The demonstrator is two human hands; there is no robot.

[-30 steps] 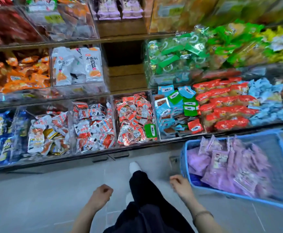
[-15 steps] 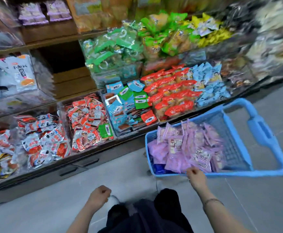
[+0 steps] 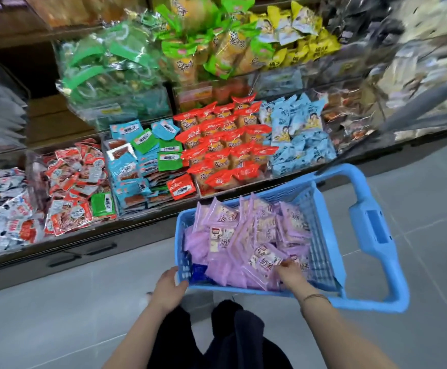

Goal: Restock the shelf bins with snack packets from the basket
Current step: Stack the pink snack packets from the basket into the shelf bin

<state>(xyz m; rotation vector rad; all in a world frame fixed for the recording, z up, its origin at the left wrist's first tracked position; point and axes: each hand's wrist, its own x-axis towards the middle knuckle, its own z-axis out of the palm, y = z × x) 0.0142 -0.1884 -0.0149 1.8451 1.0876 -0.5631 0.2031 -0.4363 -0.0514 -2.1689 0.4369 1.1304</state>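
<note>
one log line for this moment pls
stage: pick from basket | left hand: holds basket at near-left corner | right hand: inside basket, on purple packets, hold unclear

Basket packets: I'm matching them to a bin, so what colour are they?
The packets are pale purple; the head view shows them best.
</note>
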